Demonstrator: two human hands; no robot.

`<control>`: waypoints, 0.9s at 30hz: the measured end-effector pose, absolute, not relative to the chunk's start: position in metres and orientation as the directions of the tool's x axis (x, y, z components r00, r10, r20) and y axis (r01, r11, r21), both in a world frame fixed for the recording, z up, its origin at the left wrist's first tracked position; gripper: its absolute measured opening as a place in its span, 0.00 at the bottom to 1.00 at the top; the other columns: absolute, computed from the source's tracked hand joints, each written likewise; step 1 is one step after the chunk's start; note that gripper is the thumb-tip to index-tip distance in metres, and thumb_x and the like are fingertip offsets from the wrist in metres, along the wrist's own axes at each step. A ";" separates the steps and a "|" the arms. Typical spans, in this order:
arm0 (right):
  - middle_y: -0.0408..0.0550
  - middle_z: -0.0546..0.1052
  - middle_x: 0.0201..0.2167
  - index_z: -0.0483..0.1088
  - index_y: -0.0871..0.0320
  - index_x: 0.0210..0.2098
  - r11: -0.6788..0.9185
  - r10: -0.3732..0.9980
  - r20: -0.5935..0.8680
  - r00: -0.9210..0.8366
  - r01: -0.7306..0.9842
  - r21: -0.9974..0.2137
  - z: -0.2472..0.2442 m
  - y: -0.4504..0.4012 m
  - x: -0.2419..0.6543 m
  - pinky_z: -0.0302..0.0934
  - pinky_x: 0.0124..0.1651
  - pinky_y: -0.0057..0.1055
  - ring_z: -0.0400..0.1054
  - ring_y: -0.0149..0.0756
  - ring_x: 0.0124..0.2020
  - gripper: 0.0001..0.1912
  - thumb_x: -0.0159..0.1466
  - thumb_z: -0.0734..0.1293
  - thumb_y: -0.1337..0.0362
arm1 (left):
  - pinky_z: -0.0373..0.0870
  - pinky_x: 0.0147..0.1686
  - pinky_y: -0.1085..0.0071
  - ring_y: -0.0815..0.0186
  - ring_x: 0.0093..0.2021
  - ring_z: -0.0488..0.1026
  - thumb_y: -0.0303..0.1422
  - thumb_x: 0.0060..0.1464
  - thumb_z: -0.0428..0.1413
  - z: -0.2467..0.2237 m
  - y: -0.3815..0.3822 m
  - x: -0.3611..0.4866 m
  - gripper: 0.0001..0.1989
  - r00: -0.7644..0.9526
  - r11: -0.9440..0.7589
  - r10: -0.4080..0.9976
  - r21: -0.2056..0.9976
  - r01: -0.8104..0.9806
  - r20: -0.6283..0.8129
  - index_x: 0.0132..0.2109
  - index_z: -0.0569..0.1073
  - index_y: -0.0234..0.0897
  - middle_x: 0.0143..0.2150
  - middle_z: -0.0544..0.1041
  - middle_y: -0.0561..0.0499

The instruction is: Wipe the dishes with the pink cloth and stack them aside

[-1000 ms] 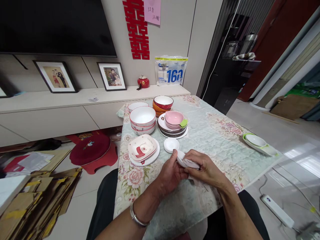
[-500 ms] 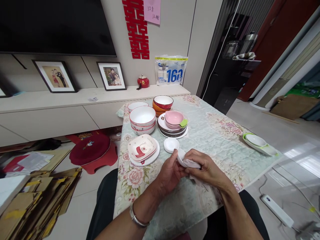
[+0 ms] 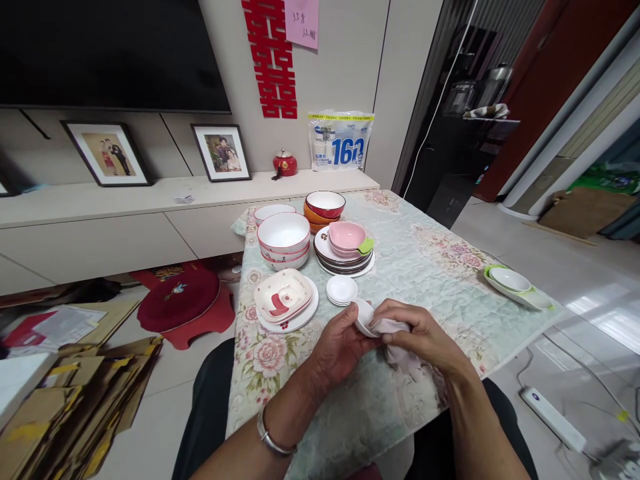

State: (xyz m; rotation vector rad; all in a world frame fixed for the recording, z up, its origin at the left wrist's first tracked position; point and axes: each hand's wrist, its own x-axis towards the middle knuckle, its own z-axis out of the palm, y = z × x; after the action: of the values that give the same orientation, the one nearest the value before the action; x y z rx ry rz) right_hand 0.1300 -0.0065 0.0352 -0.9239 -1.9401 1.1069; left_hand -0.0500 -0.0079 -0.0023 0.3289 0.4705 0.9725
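A small white dish [image 3: 364,316] is gripped at its left edge by my left hand [image 3: 343,347], which wears a silver bangle. My right hand [image 3: 420,333] is closed on a pale cloth [image 3: 393,327] and presses it against the dish's right side; part of the cloth hangs below the fingers. Just beyond the hands stands a short stack of small white dishes [image 3: 342,289]. To their left, patterned square bowls [image 3: 283,293] rest on a white plate [image 3: 305,319].
Red-rimmed bowls [image 3: 284,233], red and orange bowls [image 3: 325,203] and dark-edged plates [image 3: 325,247] topped by pink bowls [image 3: 347,235] stand farther back. A green-edged dish [image 3: 537,299] sits near the right edge of the floral tablecloth [image 3: 400,233]. A red stool [image 3: 180,300] is at left.
My right hand and the cloth have shifted slightly right along the dish, showing more of its white surface. More cloth hangs down now. My left hand keeps its hold.
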 end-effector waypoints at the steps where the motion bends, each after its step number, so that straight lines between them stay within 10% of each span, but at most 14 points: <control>1: 0.47 0.75 0.40 0.77 0.54 0.40 0.344 0.863 0.233 -0.449 0.183 -0.921 0.035 -0.007 0.133 0.66 0.45 0.33 0.71 0.40 0.42 0.08 0.64 0.69 0.59 | 0.72 0.42 0.64 0.59 0.40 0.76 0.41 0.56 0.60 -0.002 -0.008 -0.051 0.16 0.498 0.550 0.833 0.457 -0.699 -0.241 0.46 0.77 0.34 0.42 0.80 0.43; 17: 0.48 0.74 0.38 0.73 0.55 0.39 0.642 0.752 0.615 -0.240 0.480 -0.598 0.011 0.000 0.096 0.63 0.44 0.33 0.70 0.38 0.42 0.15 0.59 0.61 0.78 | 0.72 0.41 0.65 0.62 0.40 0.74 0.44 0.55 0.61 -0.004 -0.010 -0.047 0.19 0.529 0.501 0.838 0.576 -0.646 -0.135 0.44 0.77 0.31 0.41 0.78 0.44; 22: 0.48 0.76 0.36 0.74 0.57 0.37 0.490 0.853 0.473 -0.219 0.646 -0.584 0.007 0.000 0.098 0.62 0.41 0.33 0.70 0.39 0.38 0.15 0.56 0.61 0.77 | 0.69 0.45 0.66 0.59 0.47 0.74 0.37 0.48 0.67 -0.005 -0.012 -0.045 0.26 0.400 0.350 0.913 0.668 -0.657 -0.085 0.53 0.74 0.35 0.49 0.77 0.44; 27: 0.40 0.73 0.27 0.72 0.56 0.32 0.210 0.966 0.110 -0.233 0.463 -0.861 0.023 -0.005 0.109 0.59 0.32 0.27 0.67 0.32 0.28 0.08 0.54 0.65 0.73 | 0.64 0.54 0.64 0.57 0.54 0.71 0.33 0.43 0.70 -0.010 -0.012 -0.043 0.34 0.305 0.259 0.949 0.729 -0.633 -0.072 0.58 0.70 0.38 0.53 0.76 0.44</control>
State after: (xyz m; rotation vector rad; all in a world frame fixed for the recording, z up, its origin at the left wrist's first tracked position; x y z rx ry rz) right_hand 0.1086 -0.0047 0.0226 -1.3316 -1.8059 0.9415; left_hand -0.0428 -0.0117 -0.0101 0.6612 0.5715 1.1546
